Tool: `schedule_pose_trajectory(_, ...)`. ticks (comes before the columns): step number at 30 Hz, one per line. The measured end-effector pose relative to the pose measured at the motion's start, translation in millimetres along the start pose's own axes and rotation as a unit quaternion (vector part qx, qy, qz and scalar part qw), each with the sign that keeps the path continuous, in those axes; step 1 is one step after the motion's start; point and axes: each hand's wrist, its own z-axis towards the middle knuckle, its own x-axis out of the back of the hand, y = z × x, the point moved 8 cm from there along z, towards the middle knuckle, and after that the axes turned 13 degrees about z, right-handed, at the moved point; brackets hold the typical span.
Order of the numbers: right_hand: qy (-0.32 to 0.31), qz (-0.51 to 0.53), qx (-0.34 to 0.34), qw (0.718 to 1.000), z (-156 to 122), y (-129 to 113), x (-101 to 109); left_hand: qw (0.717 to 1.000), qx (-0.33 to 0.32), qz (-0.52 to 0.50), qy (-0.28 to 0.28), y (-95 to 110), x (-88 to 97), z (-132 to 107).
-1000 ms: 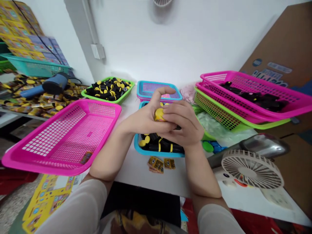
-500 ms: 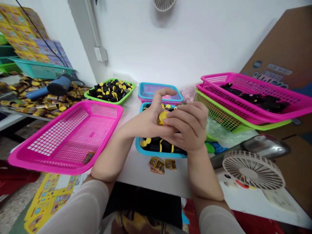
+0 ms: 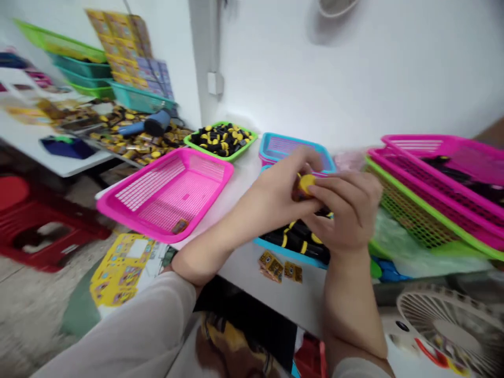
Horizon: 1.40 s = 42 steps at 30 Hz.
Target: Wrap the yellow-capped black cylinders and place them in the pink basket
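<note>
Workshop, assembly or packing type. White tabletop (image 3: 311, 310) at 6 o'clock; green basket (image 3: 241, 151) of black-and-yellow cylinders (image 3: 220, 137) at 11; heaped pieces (image 3: 137, 150) at 10, printed boxes (image 3: 122, 52) stacked behind; pink baskets (image 3: 478, 149) piled at 3; red stool (image 3: 59, 209) at 9.

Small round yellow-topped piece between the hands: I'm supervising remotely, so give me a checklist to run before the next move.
1. Left hand on the yellow-topped piece: ok.
2. Right hand touching it too: ok.
3. Piece's lower part undamaged: cannot tell, fingers hide it.
4. Blue plastic basket holding black cylinders: ok, though the hands partly hide it.
5. Pink perforated plastic basket upright: ok, small printed piece inside.
</note>
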Motion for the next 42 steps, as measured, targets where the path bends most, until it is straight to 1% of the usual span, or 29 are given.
schedule_pose_trajectory(1, -0.014, 0.033, 0.001, 0.999, 0.7, -0.8, -2.7, 0.998, 0.012, 0.051, 0.032, 7.4, 13.2, -10.2)
schedule_pose_trajectory(2, -0.026, 0.063, 0.009, 0.998, 1.5, -3.5, -4.4, 0.994, 0.023, 0.093, 0.044, 11.9, 27.2, -21.2)
schedule_pose_trajectory(3, -0.036, 0.086, 0.020, 0.995, 2.1, -6.9, -4.8, 0.990, 0.040, 0.128, 0.041, 11.4, 42.8, -32.8)
schedule_pose_trajectory(4, -0.053, 0.100, 0.021, 0.993, 2.2, -8.7, -5.6, 0.984, 0.067, 0.164, 0.029, 4.7, 61.1, -45.2)
schedule_pose_trajectory(5, -0.078, 0.107, 0.005, 0.991, 1.3, -7.3, -7.2, 0.973, 0.106, 0.205, 0.004, -9.2, 81.2, -58.4)
schedule_pose_trajectory(6, -0.108, 0.109, -0.026, 0.988, -1.2, -2.4, -9.6, 0.958, 0.146, 0.242, -0.043, -29.1, 99.9, -72.4)
schedule_pose_trajectory(8, -0.183, 0.116, -0.124, 0.968, -14.0, 16.2, -18.8, 0.910, 0.229, 0.302, -0.168, -82.1, 134.3, -103.9)
schedule_pose_trajectory(10, -0.275, 0.129, -0.214, 0.928, -35.8, 35.7, -34.5, 0.882, 0.271, 0.311, -0.227, -132.6, 166.3, -129.8)
schedule_pose_trajectory(11, -0.330, 0.134, -0.247, 0.901, -48.3, 42.9, -44.8, 0.870, 0.283, 0.303, -0.267, -155.5, 174.0, -142.1)
schedule_pose_trajectory(12, -0.388, 0.134, -0.276, 0.869, -61.0, 48.5, -55.7, 0.860, 0.291, 0.295, -0.298, -175.3, 178.9, -153.0)
schedule_pose_trajectory(14, -0.493, 0.127, -0.320, 0.799, -81.9, 53.9, -74.3, 0.842, 0.303, 0.274, -0.354, -205.0, 178.7, -172.5)
schedule_pose_trajectory(15, -0.517, 0.115, -0.329, 0.781, -85.2, 54.7, -79.8, 0.834, 0.308, 0.262, -0.376, -214.9, 175.4, -180.5)
schedule_pose_trajectory(16, -0.527, 0.101, -0.328, 0.777, -84.0, 54.0, -83.6, 0.827, 0.312, 0.250, -0.396, -221.8, 170.8, -187.1)
schedule_pose_trajectory(18, -0.517, 0.069, -0.322, 0.790, -74.8, 50.8, -87.3, 0.815, 0.318, 0.226, -0.429, -228.8, 160.5, -195.5)
schedule_pose_trajectory(21, -0.489, 0.044, -0.326, 0.808, -63.9, 41.5, -90.7, 0.804, 0.323, 0.207, -0.454, -227.8, 150.6, -193.7)
schedule_pose_trajectory(24, -0.508, 0.045, -0.339, 0.791, -65.9, 28.7, -100.6, 0.796, 0.335, 0.236, -0.445, -217.0, 154.9, -177.6)
schedule_pose_trajectory(26, -0.533, 0.032, -0.354, 0.768, -70.1, 23.6, -106.9, 0.792, 0.344, 0.287, -0.415, -200.7, 160.9, -163.3)
schedule_pose_trajectory(27, -0.540, 0.022, -0.360, 0.760, -71.0, 22.8, -108.5, 0.791, 0.346, 0.314, -0.395, -188.1, 160.9, -157.0)
schedule_pose_trajectory(29, -0.549, 0.014, -0.365, 0.752, -70.9, 23.2, -109.3, 0.806, 0.326, 0.371, -0.327, -152.5, 150.2, -144.9)
schedule_pose_trajectory(30, -0.553, 0.022, -0.364, 0.749, -70.5, 23.7, -108.7, 0.820, 0.303, 0.391, -0.288, -130.8, 137.2, -141.4)
schedule_pose_trajectory(31, -0.554, 0.034, -0.360, 0.750, -69.5, 24.5, -107.1, 0.844, 0.246, 0.429, -0.206, -102.9, 124.3, -134.9)
schedule_pose_trajectory(32, -0.548, 0.046, -0.353, 0.757, -67.3, 25.9, -104.0, 0.869, 0.171, 0.433, -0.167, -75.5, 100.5, -134.7)
schedule_pose_trajectory(33, -0.536, 0.057, -0.347, 0.768, -64.1, 27.6, -99.5, 0.894, 0.089, 0.398, -0.185, -52.6, 66.5, -140.8)
schedule_pose_trajectory(34, -0.517, 0.067, -0.341, 0.782, -59.9, 29.3, -93.4, 0.905, 0.016, 0.348, -0.245, -36.1, 28.3, -152.7)
schedule_pose_trajectory(35, -0.493, 0.076, -0.334, 0.800, -54.7, 30.6, -86.1, 0.893, -0.046, 0.335, -0.296, -26.4, -4.6, -165.9)
schedule_pose_trajectory(36, -0.467, 0.085, -0.328, 0.816, -49.3, 31.0, -78.1, 0.868, -0.082, 0.357, -0.335, -26.3, -31.3, -177.7)
schedule_pose_trajectory(38, -0.425, 0.108, -0.322, 0.839, -40.3, 29.7, -62.1, 0.827, -0.121, 0.406, -0.369, -40.2, -67.7, -191.2)
schedule_pose_trajectory(40, -0.398, 0.122, -0.320, 0.851, -33.9, 27.1, -47.8, 0.811, -0.139, 0.432, -0.369, -60.4, -87.0, -193.0)
schedule_pose_trajectory(42, -0.385, 0.122, -0.323, 0.856, -30.7, 25.5, -36.3, 0.813, -0.157, 0.425, -0.366, -76.1, -97.6, -191.4)
